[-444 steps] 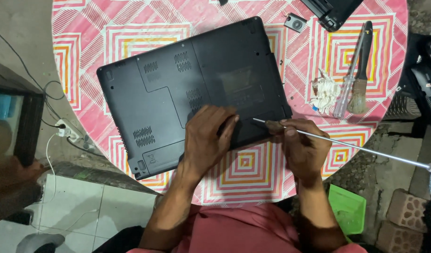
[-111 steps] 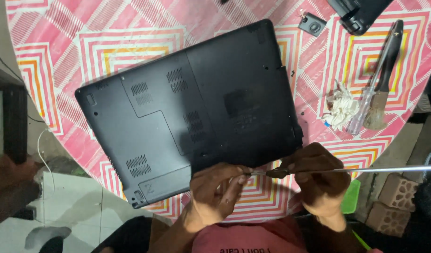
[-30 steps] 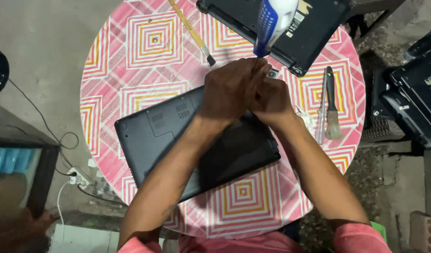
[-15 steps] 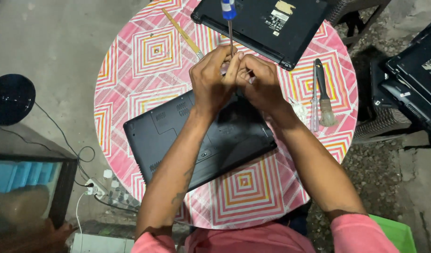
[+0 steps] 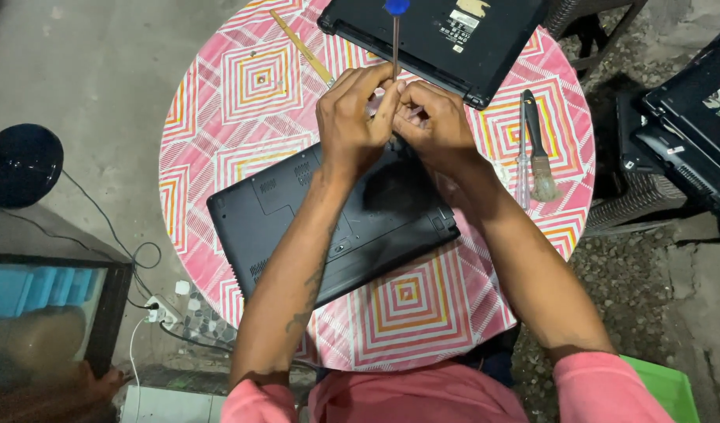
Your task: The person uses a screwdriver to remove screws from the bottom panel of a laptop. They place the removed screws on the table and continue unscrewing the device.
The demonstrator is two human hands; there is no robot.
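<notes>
Round table (image 5: 258, 78) in pink diamond-pattern cloth, grey concrete floor (image 5: 86, 70), both hands (image 5: 391, 117) in narrow grip on screwdriver (image 5: 395, 39) over black laptop (image 5: 297, 204).

floor (image 5: 101, 70): grey concrete | round table (image 5: 258, 78): pink patterned cloth | gravel (image 5: 642, 274): right

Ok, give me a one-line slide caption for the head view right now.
Both hands, left hand and right hand, grip a long screwdriver upright over an upturned black laptop on a pink patterned round table.
</notes>
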